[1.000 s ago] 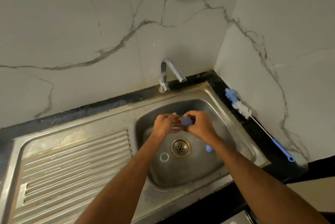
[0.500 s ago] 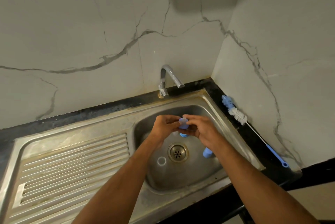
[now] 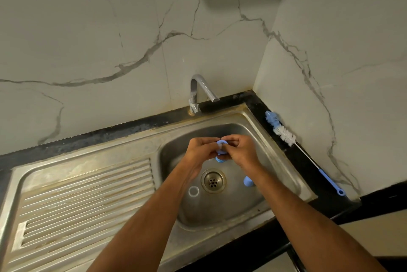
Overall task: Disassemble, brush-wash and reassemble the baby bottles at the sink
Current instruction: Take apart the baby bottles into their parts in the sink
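Note:
Over the steel sink basin, my left hand and my right hand meet, both pinching a small blue bottle collar ring between their fingertips. Just below the hands a second blue ring piece shows; whether it lies in the basin or is held I cannot tell. A clear bottle lies in the basin left of the drain, its open mouth facing up. A blue cap lies right of the drain, partly hidden by my right forearm.
A bottle brush with blue and white bristles and a blue handle lies on the black counter along the right wall. The tap stands behind the basin, with no water running. A ribbed draining board fills the left.
The ring has turned in my fingers so its round face shows upward. The camera has tilted up slightly, so the sink sits lower in view. Hands stay together over the basin.

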Demonstrator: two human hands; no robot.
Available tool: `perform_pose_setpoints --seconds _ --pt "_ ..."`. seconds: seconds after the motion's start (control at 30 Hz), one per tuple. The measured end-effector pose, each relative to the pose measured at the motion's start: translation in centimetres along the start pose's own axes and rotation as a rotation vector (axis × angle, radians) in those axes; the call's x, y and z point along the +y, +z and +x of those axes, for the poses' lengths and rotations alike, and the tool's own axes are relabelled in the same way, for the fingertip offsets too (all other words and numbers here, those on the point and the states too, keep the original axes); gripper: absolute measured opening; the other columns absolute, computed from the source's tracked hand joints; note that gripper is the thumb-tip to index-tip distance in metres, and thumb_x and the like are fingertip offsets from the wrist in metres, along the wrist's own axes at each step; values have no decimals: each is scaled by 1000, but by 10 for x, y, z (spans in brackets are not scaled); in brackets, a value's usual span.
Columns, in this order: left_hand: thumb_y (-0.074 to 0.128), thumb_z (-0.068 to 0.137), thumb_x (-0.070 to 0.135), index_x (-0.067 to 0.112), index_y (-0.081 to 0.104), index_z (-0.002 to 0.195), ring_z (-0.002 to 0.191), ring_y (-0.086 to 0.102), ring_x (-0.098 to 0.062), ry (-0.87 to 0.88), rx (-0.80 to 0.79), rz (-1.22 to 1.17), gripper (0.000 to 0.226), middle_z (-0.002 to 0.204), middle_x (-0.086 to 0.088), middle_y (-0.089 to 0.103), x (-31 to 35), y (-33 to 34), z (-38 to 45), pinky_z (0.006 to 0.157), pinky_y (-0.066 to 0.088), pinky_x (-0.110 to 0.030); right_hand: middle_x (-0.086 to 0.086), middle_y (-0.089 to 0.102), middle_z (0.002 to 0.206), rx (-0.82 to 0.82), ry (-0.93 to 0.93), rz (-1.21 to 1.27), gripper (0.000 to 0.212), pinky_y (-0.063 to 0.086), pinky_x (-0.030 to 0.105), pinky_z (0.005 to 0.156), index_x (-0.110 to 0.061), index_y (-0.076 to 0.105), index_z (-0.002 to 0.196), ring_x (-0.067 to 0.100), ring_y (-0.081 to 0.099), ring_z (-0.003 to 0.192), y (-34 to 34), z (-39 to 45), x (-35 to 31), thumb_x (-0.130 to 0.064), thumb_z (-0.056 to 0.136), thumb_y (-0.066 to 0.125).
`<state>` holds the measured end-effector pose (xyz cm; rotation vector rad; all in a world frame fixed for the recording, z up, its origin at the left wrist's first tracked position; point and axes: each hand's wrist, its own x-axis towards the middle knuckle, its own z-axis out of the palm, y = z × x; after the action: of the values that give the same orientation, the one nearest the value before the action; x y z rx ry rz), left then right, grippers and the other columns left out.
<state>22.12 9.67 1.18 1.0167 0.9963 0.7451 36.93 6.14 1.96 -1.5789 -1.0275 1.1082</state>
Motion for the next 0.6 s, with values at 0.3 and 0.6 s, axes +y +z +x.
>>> perform_pose_setpoints --seconds 0.3,0.6 --pt "77 86 8 3 75 112 96 75 -27 7 32 -1 26 100 -15 77 -1 5 2 91 60 -41 13 72 95 98 -4 -195 18 63 41 65 -13 68 94 26 73 80 7 8 -2 -2 83 76" --pt "77 86 11 4 74 110 86 76 -21 137 150 149 25 95 -10 78 -1 7 1 84 63 -39 17 72 104 19 10 -167 23 63 33 67 -3 68 113 25 74 83 5 13 -4 0 90 68"
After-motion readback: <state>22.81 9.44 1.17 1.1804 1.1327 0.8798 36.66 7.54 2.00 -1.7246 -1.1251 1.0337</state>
